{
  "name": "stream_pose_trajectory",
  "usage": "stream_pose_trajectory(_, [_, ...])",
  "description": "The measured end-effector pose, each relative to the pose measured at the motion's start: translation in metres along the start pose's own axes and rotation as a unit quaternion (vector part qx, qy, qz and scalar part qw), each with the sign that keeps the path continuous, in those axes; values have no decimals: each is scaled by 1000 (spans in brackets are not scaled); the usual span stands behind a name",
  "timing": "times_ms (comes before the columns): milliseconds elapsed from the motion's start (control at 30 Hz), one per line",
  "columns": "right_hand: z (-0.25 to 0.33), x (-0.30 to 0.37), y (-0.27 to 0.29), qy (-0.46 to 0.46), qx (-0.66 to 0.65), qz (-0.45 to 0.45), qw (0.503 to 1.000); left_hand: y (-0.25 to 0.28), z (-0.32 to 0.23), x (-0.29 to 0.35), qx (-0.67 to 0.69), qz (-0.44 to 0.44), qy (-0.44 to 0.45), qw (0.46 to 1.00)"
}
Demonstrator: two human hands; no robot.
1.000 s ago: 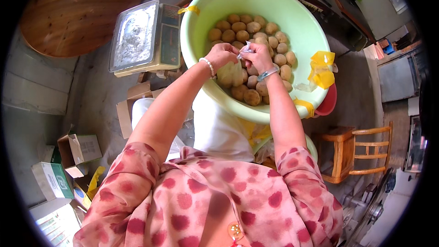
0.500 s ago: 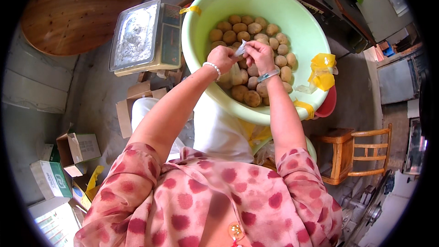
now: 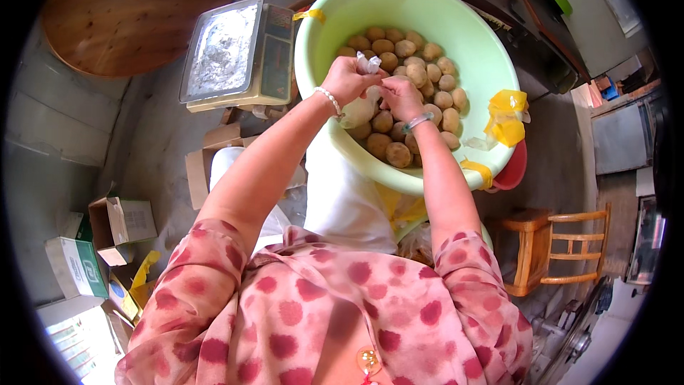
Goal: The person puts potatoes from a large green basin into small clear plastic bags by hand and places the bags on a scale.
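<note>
My left hand (image 3: 347,80) is closed around the neck of a thin clear plastic bag (image 3: 360,109). The bag's bunched white end (image 3: 368,64) sticks up above my fingers, and its fuller body hangs below, partly behind my wrist; what it holds cannot be made out. Right beside it, my right hand (image 3: 402,96) pinches the bag just under the left fingers. Both hands are over a large pale green tub (image 3: 456,25), where many round brown potatoes (image 3: 399,154) lie heaped along the bottom.
Left of the tub stands a scale (image 3: 222,50) with a shiny metal tray. Yellow plastic (image 3: 506,118) hangs on the tub's right rim, above a red basin (image 3: 511,168). A wooden chair (image 3: 531,250) is at right, cardboard boxes (image 3: 122,225) at lower left.
My hands have shifted from the bag's tip to its neck, lower down. The bunched end now stands above my left hand, and my right hand has dropped slightly. The view has shifted a little.
</note>
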State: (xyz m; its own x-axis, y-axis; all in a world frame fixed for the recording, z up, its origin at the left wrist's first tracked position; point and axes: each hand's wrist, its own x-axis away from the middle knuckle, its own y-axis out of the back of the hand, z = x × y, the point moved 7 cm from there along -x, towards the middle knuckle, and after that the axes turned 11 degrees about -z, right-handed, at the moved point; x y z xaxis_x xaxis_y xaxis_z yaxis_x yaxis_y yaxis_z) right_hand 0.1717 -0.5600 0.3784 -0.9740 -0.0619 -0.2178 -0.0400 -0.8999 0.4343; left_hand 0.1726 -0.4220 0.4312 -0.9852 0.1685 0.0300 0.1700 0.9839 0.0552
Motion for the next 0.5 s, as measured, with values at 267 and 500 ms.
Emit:
stream_pose_trajectory(267, [14,2,8,-53,-23,-54,997,40,-61,14,101,-37,-36,994])
stream_pose_trajectory(500, [4,1,8,-44,3,-44,998,126,-117,52,129,-114,-100,980])
